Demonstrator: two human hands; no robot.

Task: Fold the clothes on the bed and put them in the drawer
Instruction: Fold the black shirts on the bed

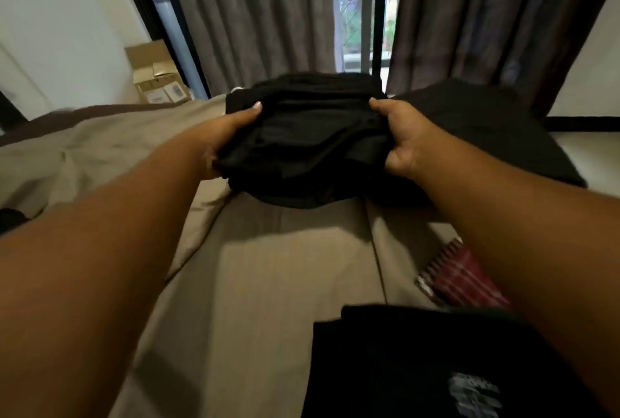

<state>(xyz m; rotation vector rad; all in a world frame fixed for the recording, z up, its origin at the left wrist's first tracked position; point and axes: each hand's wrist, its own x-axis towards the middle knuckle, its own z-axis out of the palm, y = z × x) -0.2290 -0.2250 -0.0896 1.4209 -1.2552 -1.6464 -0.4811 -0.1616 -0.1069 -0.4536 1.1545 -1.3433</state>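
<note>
Both hands out over the bed, each grip closed on a bundle of black clothes (pixel 302 139). Left hand (pixel 223 140) clamped on the bundle's left edge, thumb laid flat along the top, fingers tucked out of sight beneath the cloth. Right hand (pixel 402 139) pinching the right edge, thumb on top, curled fingers wrapped under the fold. Bundle held between the two grips in the middle of the view, towards the far end of the bed, its near edge sagging in a rounded drape down onto or just above the cover; cannot tell whether touching. Cloth creased and layered, partly folded.

Bed (pixel 261 283) spread with a tan cover, wrinkled at the left, a straight seam running from near to far at the centre. Another dark cloth (pixel 486 129) lying flat at the far right of the bed, just beside the right hand. Near right, a black garment with a pale blurred print (pixel 419 360), and next to it a red patterned cloth (pixel 466 280) half hidden by the right forearm.

Beyond the bed, grey curtains (pixel 255 14) parted over a window (pixel 359 4) with green outside. Far left, cardboard boxes (pixel 157 75) against a white wall (pixel 60 14)
</note>
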